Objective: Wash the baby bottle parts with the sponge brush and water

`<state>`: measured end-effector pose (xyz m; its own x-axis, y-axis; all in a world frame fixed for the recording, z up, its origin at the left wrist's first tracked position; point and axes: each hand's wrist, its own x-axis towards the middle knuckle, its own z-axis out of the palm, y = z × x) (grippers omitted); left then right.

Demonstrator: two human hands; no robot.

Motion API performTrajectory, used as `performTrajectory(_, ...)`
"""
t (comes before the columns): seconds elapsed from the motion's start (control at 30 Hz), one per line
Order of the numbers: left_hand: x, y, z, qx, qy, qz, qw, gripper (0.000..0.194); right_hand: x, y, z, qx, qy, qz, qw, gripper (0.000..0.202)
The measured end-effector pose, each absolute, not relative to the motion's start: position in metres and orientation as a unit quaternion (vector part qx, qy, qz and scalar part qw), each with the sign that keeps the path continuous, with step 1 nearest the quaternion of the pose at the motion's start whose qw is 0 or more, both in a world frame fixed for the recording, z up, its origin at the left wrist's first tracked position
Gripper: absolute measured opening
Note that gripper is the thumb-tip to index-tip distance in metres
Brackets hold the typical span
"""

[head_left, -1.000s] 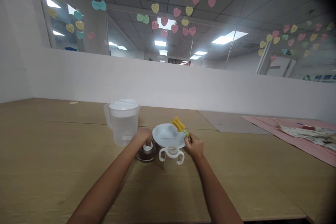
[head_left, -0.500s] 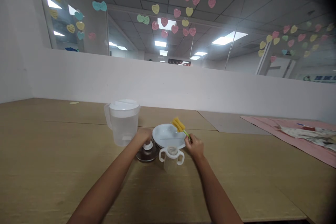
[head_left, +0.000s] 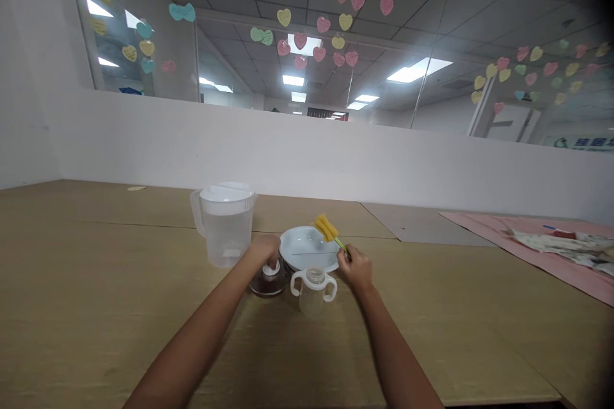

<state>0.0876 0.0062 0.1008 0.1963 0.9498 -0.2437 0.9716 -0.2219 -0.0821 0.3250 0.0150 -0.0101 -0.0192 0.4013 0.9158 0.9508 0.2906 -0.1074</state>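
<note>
My right hand (head_left: 355,266) is closed round the green handle of a bottle brush (head_left: 327,229), its yellow sponge head raised above a white bowl (head_left: 307,241). My left hand (head_left: 267,252) reaches down with fingers pinched at a white bottle collar (head_left: 271,270), which lies in a dark, shallow dish (head_left: 267,286); the fingertips are partly hidden. Between my forearms stands a clear baby bottle (head_left: 313,299) with two white side handles and an uncovered mouth. Just beyond my left hand is a lidded, translucent pitcher (head_left: 227,230) holding clear liquid.
A pink cloth (head_left: 480,230) with a whitish cloth and a pen on it lies at the far right. A grey mat (head_left: 422,223) is at the back of the wooden table (head_left: 119,281). Behind rises a white wall (head_left: 307,160) below windows.
My left hand has shifted slightly right and down, its fingers now on the white bottle collar. The right hand and brush stay nearly still.
</note>
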Motion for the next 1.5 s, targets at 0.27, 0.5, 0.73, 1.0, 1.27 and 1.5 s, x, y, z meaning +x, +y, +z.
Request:
performTrajectory(0.27,0.09,0.015,0.092,0.777,0.619,-0.11,0.029,0.035,0.325,0.015,-0.01,-0.519,-0.65,-0.293,0.472,0.027)
performTrajectory(0.5,0.085,0.008,0.103,0.791,0.606,-0.082,0.003,0.028,0.325,0.015,-0.01,-0.519,-0.65,-0.291,0.473,0.028)
performTrajectory(0.73,0.097,-0.013,0.124,0.831,0.549,0.039,-0.078,0.027,0.325,0.016,-0.011,-0.526,-0.65,-0.284,0.468,0.027)
performTrajectory(1.0,0.125,0.016,0.072,0.888,0.443,0.115,0.048,0.034,0.326,0.016,-0.01,-0.553,-0.62,-0.28,0.482,0.028)
performTrajectory(1.27,0.131,0.035,0.056,0.901,0.405,0.071,0.137,0.042,0.325,0.017,-0.01,-0.549,-0.628,-0.278,0.477,0.027)
performTrajectory(1.5,0.133,0.032,0.057,0.889,0.436,0.083,0.111,0.022,0.324,0.016,-0.01,-0.547,-0.63,-0.278,0.475,0.026)
